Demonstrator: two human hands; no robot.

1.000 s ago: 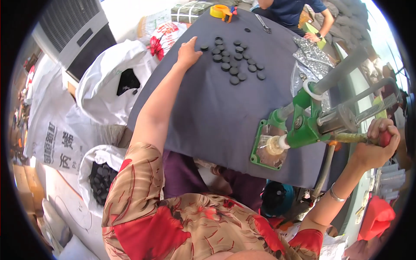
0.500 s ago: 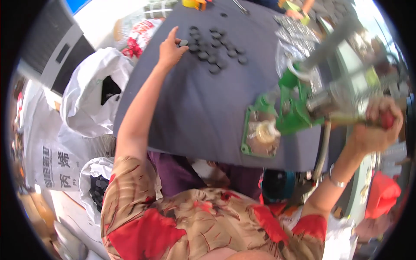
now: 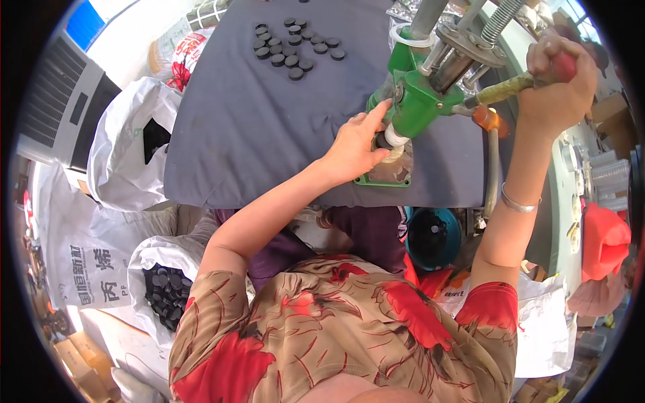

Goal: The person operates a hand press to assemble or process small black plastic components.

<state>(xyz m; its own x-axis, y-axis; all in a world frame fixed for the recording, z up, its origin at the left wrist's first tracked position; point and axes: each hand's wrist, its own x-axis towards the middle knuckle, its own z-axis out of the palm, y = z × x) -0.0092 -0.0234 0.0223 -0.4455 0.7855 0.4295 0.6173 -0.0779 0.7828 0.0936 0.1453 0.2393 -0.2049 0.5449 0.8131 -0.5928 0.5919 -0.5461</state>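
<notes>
My left hand [image 3: 353,146] is at the base of a green hand press [image 3: 420,111]. Its thumb and fingers close around a small black round cap [image 3: 383,140], just under the white tip [image 3: 396,137] of the press; the fingers partly hide the cap. Raised at the right, my right hand [image 3: 564,84] wraps round the end of the press lever [image 3: 502,90], where a red knob [image 3: 563,66] shows between the fingers. Several loose black caps [image 3: 294,59] lie in a group on the grey cloth-covered table [image 3: 269,134], beyond my left hand.
At the left stand an open white sack [image 3: 121,144] and a smaller white bag [image 3: 144,255] full of black pieces. A blue-green bucket [image 3: 453,252] sits under the table's near edge. Clear plastic bags [image 3: 403,8] lie behind the press. A red bag [image 3: 605,242] hangs at the right.
My left hand has come from the caps at the far left to the press, bringing a cap to its tip. My right hand has risen with the lever. The head view has shifted.
</notes>
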